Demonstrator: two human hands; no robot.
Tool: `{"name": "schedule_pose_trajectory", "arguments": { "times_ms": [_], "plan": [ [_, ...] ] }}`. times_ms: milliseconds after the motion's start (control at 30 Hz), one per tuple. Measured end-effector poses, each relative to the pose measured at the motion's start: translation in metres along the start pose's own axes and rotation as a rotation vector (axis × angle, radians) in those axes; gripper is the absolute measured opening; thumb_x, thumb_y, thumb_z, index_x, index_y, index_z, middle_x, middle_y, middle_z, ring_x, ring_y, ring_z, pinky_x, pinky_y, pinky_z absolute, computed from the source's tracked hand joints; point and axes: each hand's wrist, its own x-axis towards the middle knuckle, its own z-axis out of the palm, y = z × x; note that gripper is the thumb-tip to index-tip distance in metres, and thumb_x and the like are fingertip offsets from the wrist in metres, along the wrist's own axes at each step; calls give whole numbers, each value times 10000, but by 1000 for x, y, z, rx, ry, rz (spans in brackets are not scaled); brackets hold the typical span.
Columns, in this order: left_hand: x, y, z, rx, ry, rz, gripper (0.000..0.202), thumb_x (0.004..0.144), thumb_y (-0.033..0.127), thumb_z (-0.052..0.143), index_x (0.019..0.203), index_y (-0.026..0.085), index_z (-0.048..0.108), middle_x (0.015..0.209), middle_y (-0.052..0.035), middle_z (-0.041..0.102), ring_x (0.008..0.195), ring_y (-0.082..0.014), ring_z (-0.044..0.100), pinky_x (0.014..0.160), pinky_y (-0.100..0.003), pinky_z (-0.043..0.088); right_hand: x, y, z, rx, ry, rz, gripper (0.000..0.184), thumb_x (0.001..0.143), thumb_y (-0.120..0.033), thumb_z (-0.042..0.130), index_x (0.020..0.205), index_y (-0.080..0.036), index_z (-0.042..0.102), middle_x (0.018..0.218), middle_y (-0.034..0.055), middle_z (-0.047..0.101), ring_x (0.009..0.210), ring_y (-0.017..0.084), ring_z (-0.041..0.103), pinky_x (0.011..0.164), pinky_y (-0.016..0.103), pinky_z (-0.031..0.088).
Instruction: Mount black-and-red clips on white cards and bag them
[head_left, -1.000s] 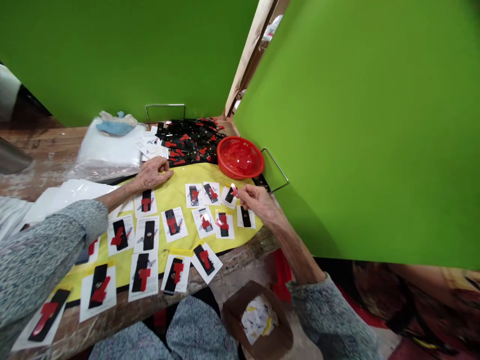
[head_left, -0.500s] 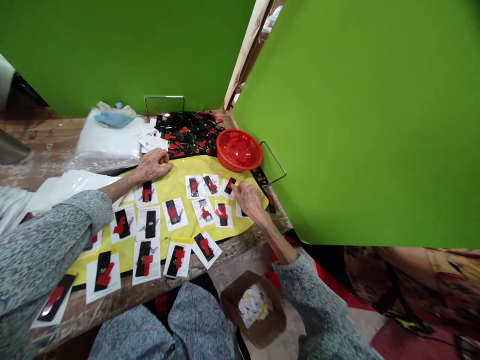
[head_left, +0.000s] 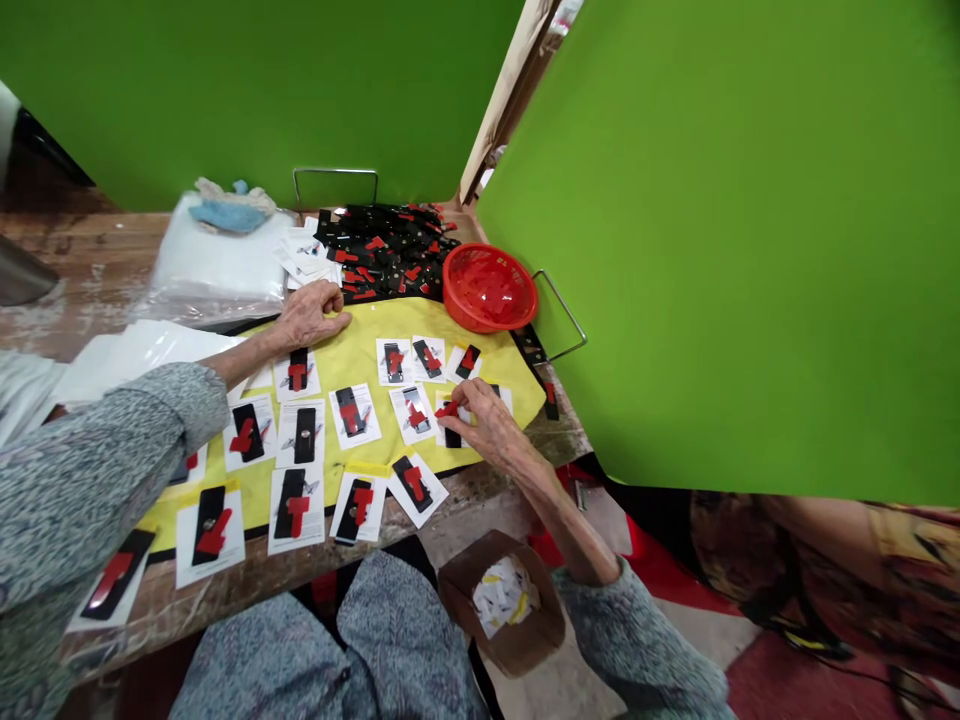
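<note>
I'm pinching a flat red piece (head_left: 448, 409) in my right hand (head_left: 487, 425) over a rectangular black strip (head_left: 453, 438), my left hand (head_left: 311, 312) resting relaxed, apparently empty, most white paper cards (head_left: 229, 562) already showing red, one strip (head_left: 304, 445) lying bare.

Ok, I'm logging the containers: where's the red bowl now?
In the head view, the red bowl sits right of the black pile, by the far edge of the yellow cloth.

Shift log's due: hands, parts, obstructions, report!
Right hand touching red piece, by black strip. Left hand at yellow cloth, nothing visibly held. Red bowl clear of both.
</note>
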Motion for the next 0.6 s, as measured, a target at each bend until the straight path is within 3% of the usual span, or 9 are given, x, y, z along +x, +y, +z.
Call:
{"name": "schedule_pose_trajectory", "arguments": {
  "times_ms": [267,433,600],
  "plan": [
    [0,0,1,13,6,-4,125,714,250,583,731,206,467,721,23,436,726,-149,413,726,-285,360,10,-6,0,189,25,31,122,870,-246,482,751,-222,475,773,16,543,737,169,511,714,303,419],
    [0,-1,1,10,-1,-4,127,726,280,577,746,203,478,745,17,466,729,-149,405,727,-283,352,17,11,-25,435,18,125,189,851,-395,512,813,-210,499,723,-19,521,644,127,481,609,246,387],
    [-1,-2,2,-7,9,-7,127,726,279,577,755,195,485,750,19,472,727,-143,402,719,-276,333,15,35,-63,161,-90,116,187,838,-358,536,749,-193,543,664,-18,534,604,121,444,575,240,340]
  ]
}}
